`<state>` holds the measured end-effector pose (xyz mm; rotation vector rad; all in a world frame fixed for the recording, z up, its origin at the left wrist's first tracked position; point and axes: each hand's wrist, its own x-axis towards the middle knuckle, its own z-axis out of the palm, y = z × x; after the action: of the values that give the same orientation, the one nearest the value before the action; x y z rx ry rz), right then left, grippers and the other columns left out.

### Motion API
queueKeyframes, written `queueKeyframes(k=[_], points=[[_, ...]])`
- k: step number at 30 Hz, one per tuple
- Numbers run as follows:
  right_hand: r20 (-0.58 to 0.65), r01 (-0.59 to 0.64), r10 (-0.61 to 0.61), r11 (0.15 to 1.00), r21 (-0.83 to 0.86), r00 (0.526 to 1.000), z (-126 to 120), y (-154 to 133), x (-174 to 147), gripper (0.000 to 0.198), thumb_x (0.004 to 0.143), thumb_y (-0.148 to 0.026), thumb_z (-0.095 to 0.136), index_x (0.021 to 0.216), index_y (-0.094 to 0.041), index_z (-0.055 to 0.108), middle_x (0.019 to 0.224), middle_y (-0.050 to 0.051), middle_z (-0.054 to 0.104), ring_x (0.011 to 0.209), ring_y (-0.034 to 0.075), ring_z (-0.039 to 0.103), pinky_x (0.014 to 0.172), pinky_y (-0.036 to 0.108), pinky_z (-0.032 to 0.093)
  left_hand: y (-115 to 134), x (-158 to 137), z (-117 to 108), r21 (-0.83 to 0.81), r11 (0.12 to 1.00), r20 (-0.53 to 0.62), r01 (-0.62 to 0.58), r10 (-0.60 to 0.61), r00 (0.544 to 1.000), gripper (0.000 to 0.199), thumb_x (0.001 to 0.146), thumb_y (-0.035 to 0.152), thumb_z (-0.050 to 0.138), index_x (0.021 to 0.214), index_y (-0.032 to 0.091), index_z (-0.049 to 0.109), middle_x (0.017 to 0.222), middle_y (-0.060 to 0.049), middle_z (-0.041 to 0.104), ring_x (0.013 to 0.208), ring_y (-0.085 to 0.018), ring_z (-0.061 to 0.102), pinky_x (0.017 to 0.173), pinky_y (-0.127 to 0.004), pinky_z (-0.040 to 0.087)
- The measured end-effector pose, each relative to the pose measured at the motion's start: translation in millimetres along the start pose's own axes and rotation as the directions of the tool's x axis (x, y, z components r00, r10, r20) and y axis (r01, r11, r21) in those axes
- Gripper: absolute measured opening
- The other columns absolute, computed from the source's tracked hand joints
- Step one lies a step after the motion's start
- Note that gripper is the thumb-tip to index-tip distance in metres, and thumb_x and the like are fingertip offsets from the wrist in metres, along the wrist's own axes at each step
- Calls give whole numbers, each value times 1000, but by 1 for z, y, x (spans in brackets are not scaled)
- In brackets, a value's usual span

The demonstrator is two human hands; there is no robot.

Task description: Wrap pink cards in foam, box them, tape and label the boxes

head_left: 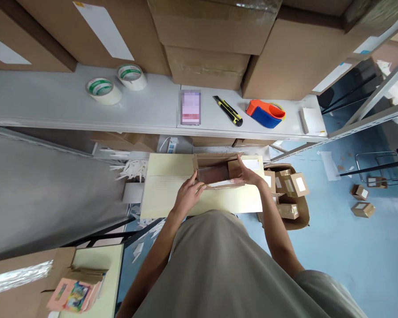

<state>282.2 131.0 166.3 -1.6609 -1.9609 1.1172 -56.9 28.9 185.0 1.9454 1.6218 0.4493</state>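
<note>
A small open cardboard box (204,161) lies on the pale yellow tabletop (167,183) in front of me. Inside it sits a flat, dark reddish-brown item (214,173) whose kind I cannot make out. My left hand (188,193) grips the box's near left corner, thumb and fingers against the edge. At the opposite end, my right hand (247,173) holds the right side, its thumb and fingers around the flap. A white strip runs along the near wall, and a white label (250,164) shows just behind my right hand.
On the grey shelf (152,104) are tape rolls (103,91), a yellow-black utility knife (228,111) and an orange-blue tape dispenser (265,113). Large cartons (205,66) stand behind. To the right, a big carton (303,216) holds several small boxes. Pink booklets (74,295) lie lower left.
</note>
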Motion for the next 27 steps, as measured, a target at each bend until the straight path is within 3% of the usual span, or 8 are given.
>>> queueKeyframes(k=[3,7,11,14,17,21,23,27], points=[[178,-75,47,985,153,983,-8,2,8,126,87,-52,93,186,-21,20,117,9,88,95,25,84,95,40,68,-2,-1,-2,-7,999,37,-46,46,998,28,111,38,60,114,29,86,174,-7,58,135,-34,72,120,-51,59],[95,-123,104,970,209,990,-10,4,17,121,90,-60,87,185,-23,22,99,2,85,81,23,82,88,39,68,-7,-5,2,-27,997,40,-72,73,996,28,111,35,59,118,29,86,175,-7,56,137,-33,72,120,-50,58],[17,-133,133,960,248,991,-7,6,19,94,94,-69,80,170,-24,50,96,2,83,74,22,81,82,36,67,-11,-2,9,-115,990,84,-85,95,992,35,115,35,49,129,28,81,161,-9,70,135,-30,74,117,-45,59],[-25,-122,132,963,242,991,-8,10,13,69,94,-77,76,138,-24,74,104,6,83,86,24,82,87,38,67,-14,6,17,-188,982,127,-31,56,990,33,116,36,48,130,28,76,133,-8,83,122,-29,79,108,-42,62],[-60,-57,70,979,197,996,-4,17,-1,65,91,-81,76,117,-21,82,127,15,80,111,29,79,97,44,67,-19,17,29,-186,975,4,119,-120,993,28,110,35,63,135,26,70,131,-12,81,121,-33,79,106,-46,63],[-111,-46,67,983,178,992,15,25,-21,71,89,-75,81,134,-21,82,150,20,70,132,33,73,109,52,65,-29,34,46,-205,950,-302,237,-292,908,76,94,33,86,159,16,52,152,-25,63,142,-40,67,119,-55,57],[-153,-63,103,967,247,983,30,28,-28,68,94,-70,76,141,-21,79,149,19,73,131,32,74,108,50,66,-35,41,53,-229,948,-303,220,-284,909,73,92,30,86,158,17,56,150,-23,64,141,-38,66,121,-54,56],[-265,-94,205,920,380,942,53,25,-39,62,97,-67,73,138,-21,82,150,16,77,129,32,77,108,49,67,-42,46,58,-282,930,-242,238,-309,920,50,97,29,77,146,23,70,131,-14,74,115,-30,75,110,-48,63]])
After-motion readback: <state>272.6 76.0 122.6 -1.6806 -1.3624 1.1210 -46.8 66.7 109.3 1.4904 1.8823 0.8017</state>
